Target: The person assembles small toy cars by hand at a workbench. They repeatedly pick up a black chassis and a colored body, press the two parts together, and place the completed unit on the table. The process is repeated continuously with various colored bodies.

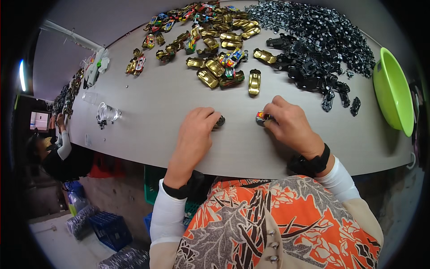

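Our right hand (286,122) has a pinch grip on a small red-and-yellow toy car (260,117), thumb and fingertips over its right end; the rest of the car is hidden. Our left hand (195,134) has its fingertips on a dark part (220,121), mostly covered. Looks like a car base, can't confirm. Can't tell if it's lifted or just pressed to the bench (165,103). Both pieces sit toward the bench's near edge, in front of our body, well apart from each other.

Step in hand, our read: one piece per hand, handling them separately, nothing joined. Next move calls for a light, steady pinch on both and a check on which way each faces; parts are small and fingers block the view.

Further out: a lone gold car (254,82) lies just beyond, between the hands. Past it, a loose cluster of gold cars (215,66), with multicoloured cars (179,15) behind, up to the far edge. Black car parts (313,67) lie right of those, with a heap of small dark-and-silver pieces (313,22) toward the far right corner. Green bowl (394,89) at the right edge. Clear cup (109,112) toward the left.
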The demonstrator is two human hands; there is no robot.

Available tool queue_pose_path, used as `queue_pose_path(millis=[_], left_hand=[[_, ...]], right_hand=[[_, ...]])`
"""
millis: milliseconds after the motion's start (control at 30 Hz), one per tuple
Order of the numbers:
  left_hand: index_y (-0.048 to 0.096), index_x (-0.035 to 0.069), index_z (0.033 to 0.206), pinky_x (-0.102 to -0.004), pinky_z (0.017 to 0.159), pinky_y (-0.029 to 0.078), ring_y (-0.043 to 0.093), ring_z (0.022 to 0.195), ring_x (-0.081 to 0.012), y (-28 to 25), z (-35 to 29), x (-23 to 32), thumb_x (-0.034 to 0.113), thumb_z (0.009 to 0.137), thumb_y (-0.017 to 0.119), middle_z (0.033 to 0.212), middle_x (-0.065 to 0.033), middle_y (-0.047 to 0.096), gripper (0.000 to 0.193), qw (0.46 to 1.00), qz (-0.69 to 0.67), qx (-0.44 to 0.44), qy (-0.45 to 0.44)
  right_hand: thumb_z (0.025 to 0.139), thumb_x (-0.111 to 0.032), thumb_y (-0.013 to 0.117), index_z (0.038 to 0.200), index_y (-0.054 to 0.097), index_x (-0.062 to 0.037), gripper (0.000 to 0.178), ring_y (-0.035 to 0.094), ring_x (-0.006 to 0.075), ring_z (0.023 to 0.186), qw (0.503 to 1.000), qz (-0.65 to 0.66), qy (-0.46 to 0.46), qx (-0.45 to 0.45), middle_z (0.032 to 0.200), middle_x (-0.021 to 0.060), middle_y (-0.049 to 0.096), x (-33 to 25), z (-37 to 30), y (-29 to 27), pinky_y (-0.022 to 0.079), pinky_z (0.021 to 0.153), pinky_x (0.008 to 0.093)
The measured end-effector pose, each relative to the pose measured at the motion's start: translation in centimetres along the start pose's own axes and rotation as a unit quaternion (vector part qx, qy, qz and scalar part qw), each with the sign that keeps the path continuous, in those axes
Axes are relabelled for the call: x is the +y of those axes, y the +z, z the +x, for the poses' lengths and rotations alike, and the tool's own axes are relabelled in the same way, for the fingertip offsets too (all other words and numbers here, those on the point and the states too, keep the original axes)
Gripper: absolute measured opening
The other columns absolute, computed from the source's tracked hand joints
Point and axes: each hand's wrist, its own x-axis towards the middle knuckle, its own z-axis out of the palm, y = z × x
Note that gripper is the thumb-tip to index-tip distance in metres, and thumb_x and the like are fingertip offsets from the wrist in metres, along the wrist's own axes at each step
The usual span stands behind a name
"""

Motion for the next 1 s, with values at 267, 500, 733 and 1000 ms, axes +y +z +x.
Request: queue_pose_path(millis=[267, 500, 733, 1000], left_hand=[[0.058, -0.001, 0.095, -0.0278, 0.063, 0.053, 0.064, 0.073, -0.0164, 0.6, 0.4, 0.9, 0.000, 0.075, 0.065, 0.089, -0.0113, 0.065, 0.021, 0.779, -0.516, 0.016, -0.356], [0.054, -0.001, 0.094, -0.0330, 0.068, 0.057, 0.064, 0.075, -0.0159, 2.4, 0.9, 3.9, 0.002, 0.080, 0.062, 0.088, -0.0109, 0.064, 0.016, 0.573, -0.740, 0.042, -0.350], [0.054, -0.001, 0.096, -0.0258, 0.067, 0.055, 0.061, 0.075, -0.0117, 2.5, 0.8, 5.1, 0.001, 0.079, 0.064, 0.087, -0.0072, 0.062, 0.020, 0.599, -0.739, 0.022, -0.308], [0.046, -0.001, 0.121, -0.0376, 0.079, 0.056, 0.060, 0.098, -0.0268, 1.0, 1.4, 5.3, -0.005, 0.075, 0.061, 0.105, -0.0151, 0.058, 0.048, 0.482, -0.820, 0.054, -0.303]], right_hand=[[0.069, -0.002, 0.059, 0.081, 0.057, -0.0026, 0.012, 0.057, 0.0318, 0.064, 0.999, -0.018, 0.019, -0.041, 0.079, 0.0154, 0.053, -0.4, 0.1, 0.5, 0.047, 0.056, 0.0391], [0.078, -0.008, 0.065, 0.090, 0.055, -0.0024, 0.016, 0.050, 0.0028, 0.067, 0.819, 0.540, 0.182, -0.067, 0.077, -0.0020, 0.055, -1.4, 0.3, -0.1, 0.042, 0.058, 0.0191], [0.078, -0.006, 0.065, 0.095, 0.056, -0.0021, 0.019, 0.050, 0.0032, 0.071, 0.825, 0.530, 0.182, -0.076, 0.082, -0.0018, 0.057, -1.9, -0.1, 0.1, 0.042, 0.060, 0.0195], [0.078, -0.001, 0.060, 0.101, 0.049, -0.0038, 0.025, 0.051, 0.0027, 0.073, 0.787, 0.591, 0.176, 0.030, 0.089, -0.0010, 0.055, -2.5, 0.1, -1.2, 0.043, 0.061, 0.0182]])
